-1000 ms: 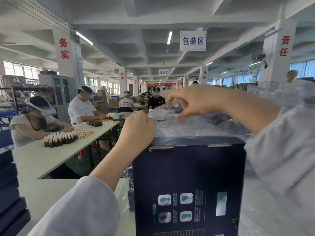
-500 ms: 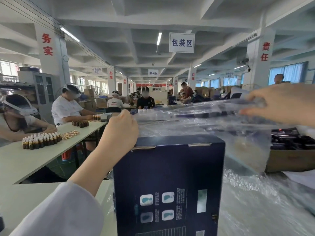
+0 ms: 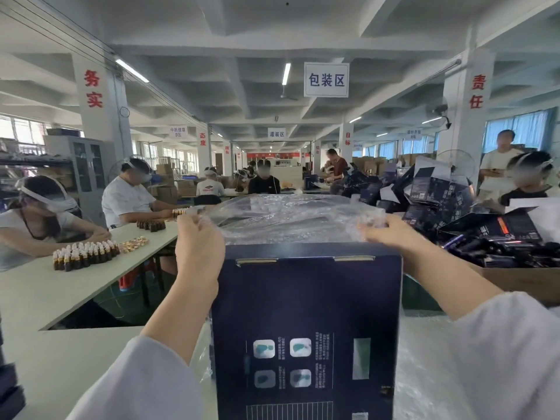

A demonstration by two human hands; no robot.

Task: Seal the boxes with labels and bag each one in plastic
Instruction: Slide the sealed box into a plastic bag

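So there's one dark navy box (image 3: 306,313) standing upright right in front of the person, near the near edge of the white surface (image 3: 60,359). Its bottom runs out of frame, so I can't see how it sits. The printed side faces the camera, with four little picture squares and a pale rectangle next to them.

A clear plastic bag (image 3: 297,219) is bunched over the top of the box. The left hand (image 3: 200,237) is at the box's top left corner, fingers curled and pinching the bag's edge. The right hand (image 3: 391,234) does the same at the top right corner, so the plastic is stretched between them. Both arms are in pale sleeves.

More crinkly clear plastic (image 3: 430,374) lies on the surface just right of the box. Past that, toward the far right edge, a cardboard carton (image 3: 521,281) is heaped with dark packaging.

Off to the left there's a long second surface with rows of small brown bottles (image 3: 85,256) and seated workers behind them. A white sign (image 3: 326,79) hangs from the ceiling.
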